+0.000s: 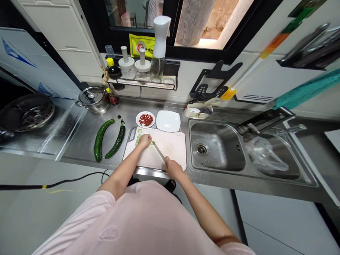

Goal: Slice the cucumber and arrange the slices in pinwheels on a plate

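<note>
Your left hand (pixel 144 141) curled over a cucumber piece (pixel 152 143) on the white cutting board (pixel 170 146), your right hand (pixel 171 168) gripping a kitchen knife (pixel 159 152) on the board, cucumber slices (pixel 138 139) near its left edge, two dark cucumbers (pixel 100 139) left of it

Black-framed window (pixel 199 18) above stainless countertop (pixel 75 138)

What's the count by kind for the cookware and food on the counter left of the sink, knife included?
Cucumbers: 2
White plates: 2
White cutting board: 1
Kitchen knife: 1
Stainless steel pot: 1
Total: 7
</note>
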Demonstrator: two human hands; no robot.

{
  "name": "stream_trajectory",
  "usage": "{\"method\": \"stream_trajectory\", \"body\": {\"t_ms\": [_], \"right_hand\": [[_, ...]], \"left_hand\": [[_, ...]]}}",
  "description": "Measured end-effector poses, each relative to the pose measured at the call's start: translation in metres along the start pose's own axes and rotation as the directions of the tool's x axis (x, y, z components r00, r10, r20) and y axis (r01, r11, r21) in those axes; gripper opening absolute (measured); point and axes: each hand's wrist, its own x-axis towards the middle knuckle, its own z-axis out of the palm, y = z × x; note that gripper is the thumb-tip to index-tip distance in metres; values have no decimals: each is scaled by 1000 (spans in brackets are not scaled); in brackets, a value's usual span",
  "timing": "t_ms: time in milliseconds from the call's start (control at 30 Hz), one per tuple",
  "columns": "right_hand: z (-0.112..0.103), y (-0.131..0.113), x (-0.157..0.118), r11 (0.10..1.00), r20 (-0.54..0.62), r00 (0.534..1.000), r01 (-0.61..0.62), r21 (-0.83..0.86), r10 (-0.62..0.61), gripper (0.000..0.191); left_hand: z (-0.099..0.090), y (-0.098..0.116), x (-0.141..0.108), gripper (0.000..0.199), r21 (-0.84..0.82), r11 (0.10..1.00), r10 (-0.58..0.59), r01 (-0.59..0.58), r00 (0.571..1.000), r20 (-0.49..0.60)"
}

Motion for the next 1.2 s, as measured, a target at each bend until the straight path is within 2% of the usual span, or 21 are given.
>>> {"method": "stream_trajectory", "body": {"t_ms": [367, 733, 967, 1067, 1200], "right_hand": [[6, 4, 1, 1000, -21, 1000, -6, 3, 6, 22], [18, 15, -14, 999, -38, 999, -33, 13, 34, 21], [31, 33, -21, 993, -141, 990, 22, 114, -6, 20], [33, 43, -19, 986, -202, 978, -8, 165, 42, 21], [34, 54, -12, 982, -258, 960, -59, 182, 105, 21]], "left_hand": [[-5, 4, -5, 16, 11, 1000, -5, 5, 1000, 22], [-3, 10, -17, 18, 77, 997, 21, -18, 999, -42], [6, 14, -36, 23, 158, 981, 127, -111, 987, -94], [7, 15, -43, 24, 191, 970, 167, -147, 981, -93], [4, 19, -43, 20, 170, 978, 132, -119, 989, -68]]}}
